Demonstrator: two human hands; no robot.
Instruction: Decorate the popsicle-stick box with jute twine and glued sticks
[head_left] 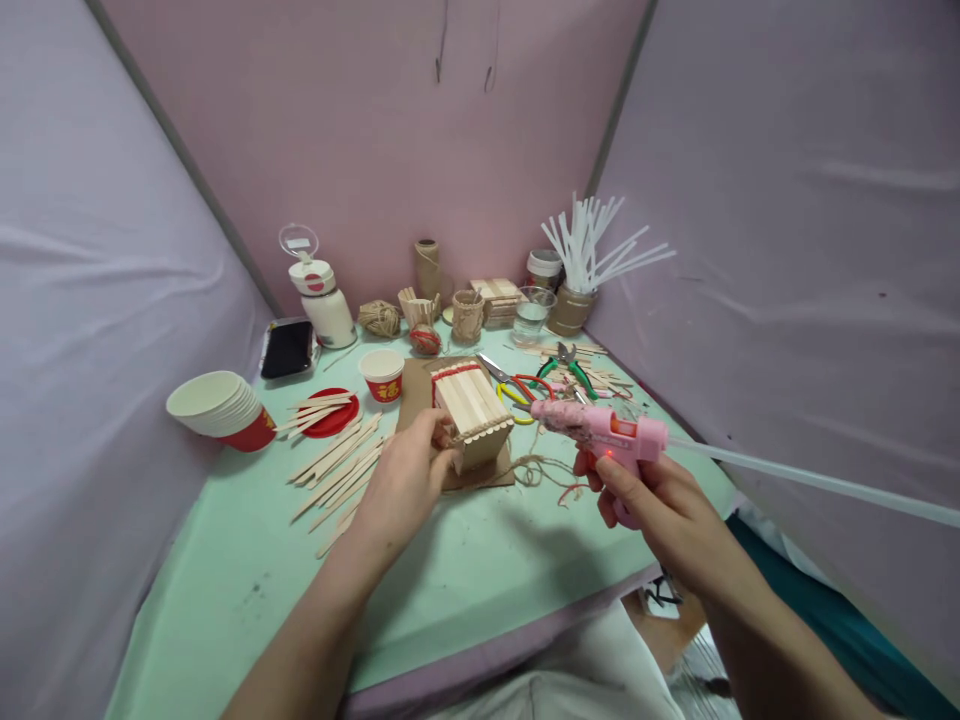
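Note:
In my right hand point(645, 490) is a pink glue gun point(592, 425), its nozzle pointing left and a long clear glue stick point(810, 482) sticking out of its back. The fingers of my left hand point(420, 455) pinch the near left corner of a small box point(472, 400) covered with wooden sticks. Red cord runs along the box's far edge and twine along its near edge. Beneath the box lies a brown cardboard piece point(416, 385). Loose twine point(536, 467) curls to the right of the box, close below the nozzle.
Loose sticks point(341, 475) and a red lid point(330, 412) lie left, beside stacked paper cups point(225, 405). A small cup point(382, 375), scissors point(517, 385) and green pliers point(566, 370) are beyond my hands. A bottle point(326, 310), water bowl point(532, 312) and glue-stick jar point(571, 308) stand behind.

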